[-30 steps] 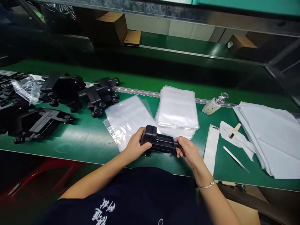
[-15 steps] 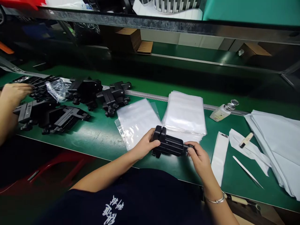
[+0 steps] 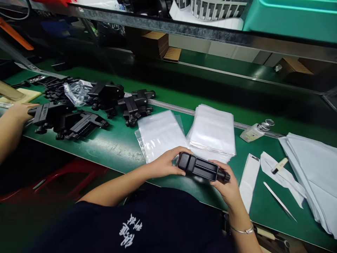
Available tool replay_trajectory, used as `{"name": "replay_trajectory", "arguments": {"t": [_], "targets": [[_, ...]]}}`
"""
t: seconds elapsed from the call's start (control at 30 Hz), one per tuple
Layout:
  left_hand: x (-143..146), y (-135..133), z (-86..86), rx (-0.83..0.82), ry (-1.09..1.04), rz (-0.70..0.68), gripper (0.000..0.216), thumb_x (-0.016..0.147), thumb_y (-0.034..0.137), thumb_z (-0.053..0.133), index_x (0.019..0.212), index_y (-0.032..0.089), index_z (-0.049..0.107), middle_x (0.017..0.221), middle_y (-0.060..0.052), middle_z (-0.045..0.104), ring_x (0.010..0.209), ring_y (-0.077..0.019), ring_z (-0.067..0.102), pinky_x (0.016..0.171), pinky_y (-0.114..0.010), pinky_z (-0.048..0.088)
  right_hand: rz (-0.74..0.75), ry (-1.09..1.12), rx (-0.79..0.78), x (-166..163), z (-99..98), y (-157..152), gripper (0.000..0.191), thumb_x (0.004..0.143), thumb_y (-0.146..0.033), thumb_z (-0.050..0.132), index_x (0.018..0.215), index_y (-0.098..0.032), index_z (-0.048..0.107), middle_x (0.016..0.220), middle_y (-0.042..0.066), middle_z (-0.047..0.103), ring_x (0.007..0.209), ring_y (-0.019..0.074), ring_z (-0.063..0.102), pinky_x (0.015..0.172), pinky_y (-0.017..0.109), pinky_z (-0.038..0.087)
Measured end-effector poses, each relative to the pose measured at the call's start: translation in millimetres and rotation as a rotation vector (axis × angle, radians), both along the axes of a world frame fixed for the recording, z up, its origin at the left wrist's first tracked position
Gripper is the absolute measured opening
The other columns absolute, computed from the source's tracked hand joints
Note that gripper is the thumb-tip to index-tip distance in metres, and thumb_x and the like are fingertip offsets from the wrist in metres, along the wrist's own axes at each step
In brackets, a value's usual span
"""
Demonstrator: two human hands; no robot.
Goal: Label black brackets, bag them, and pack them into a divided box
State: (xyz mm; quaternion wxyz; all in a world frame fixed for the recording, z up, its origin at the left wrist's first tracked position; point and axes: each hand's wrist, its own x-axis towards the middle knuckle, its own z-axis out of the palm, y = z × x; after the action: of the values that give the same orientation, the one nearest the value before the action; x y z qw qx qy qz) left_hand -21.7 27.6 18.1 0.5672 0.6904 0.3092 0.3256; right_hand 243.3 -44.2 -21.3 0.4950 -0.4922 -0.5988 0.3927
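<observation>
A black plastic clamp-like holder (image 3: 204, 168) is held level between both hands above the front of the green bench. Its long grooved channel faces up, and a round knob sits at its right end. My left hand (image 3: 168, 164) grips the block-shaped left end between thumb and fingers. My right hand (image 3: 228, 184) is closed around the right end by the knob, with some fingertips hidden beneath. Just behind the holder lie loose clear plastic bags (image 3: 162, 135) and a thicker stack of such bags (image 3: 212, 131).
Similar black holders (image 3: 85, 123) lie in a pile at left, beside a co-worker's hand (image 3: 17, 114). On the right are a pump bottle (image 3: 255, 131), a white strip-shaped box (image 3: 249, 182), tweezers (image 3: 280, 201) and white sheets (image 3: 313, 168). A metal-edged shelf (image 3: 184, 30) crosses above.
The holder has been turned so its channel now faces up, and my right hand has shifted its hold near the knob. The co-worker's hand has moved lower, and the view has shifted slightly.
</observation>
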Motion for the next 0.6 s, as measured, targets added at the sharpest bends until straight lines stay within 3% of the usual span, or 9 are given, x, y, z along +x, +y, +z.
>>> {"name": "replay_trajectory", "arguments": {"t": [0.1,0.33,0.5,0.6], "targets": [[-10,7,0.2,0.13,0.038,-0.055,0.055,0.074,0.038,0.079,0.124,0.024,0.061,0.131,-0.01,0.062,0.132,-0.0324,0.05,0.113,-0.048,0.035,0.004,-0.157,0.107,3,8.6,1,0.042,0.08,-0.039,0.076,0.117,-0.026,0.062,0.124,0.011,0.066,0.117,0.0276,0.063,0.097,0.046,0.053],[-25,8,-17.8,0.277,-0.013,-0.064,0.04,0.087,0.032,0.065,0.126,0.026,0.062,0.137,-0.01,0.061,0.136,-0.0282,0.048,0.116,-0.048,0.032,0.054,-0.341,0.284,-1,13.3,2,0.04,0.085,-0.029,0.07,0.123,-0.027,0.059,0.124,0.012,0.066,0.115,0.0287,0.064,0.094,0.049,0.056],[-28,5,-7.4,0.282,0.121,-0.009,0.041,0.08,0.033,0.07,0.12,0.025,0.065,0.127,-0.01,0.067,0.13,-0.03,0.053,0.118,-0.05,0.025,0.049,-0.263,0.201,-7,8.7,7,0.037,0.084,-0.034,0.072,0.118,-0.026,0.061,0.123,0.012,0.067,0.114,0.0292,0.065,0.094,0.05,0.056],[-28,2,3.2,0.243,0.135,0.035,0.052,0.071,0.042,0.079,0.116,0.022,0.066,0.118,-0.011,0.069,0.115,-0.0302,0.062,0.109,-0.045,0.039,0.043,-0.145,0.055,-13,5.3,9,0.045,0.079,-0.046,0.075,0.116,-0.024,0.063,0.118,0.012,0.069,0.108,0.0289,0.067,0.09,0.046,0.058]]}}
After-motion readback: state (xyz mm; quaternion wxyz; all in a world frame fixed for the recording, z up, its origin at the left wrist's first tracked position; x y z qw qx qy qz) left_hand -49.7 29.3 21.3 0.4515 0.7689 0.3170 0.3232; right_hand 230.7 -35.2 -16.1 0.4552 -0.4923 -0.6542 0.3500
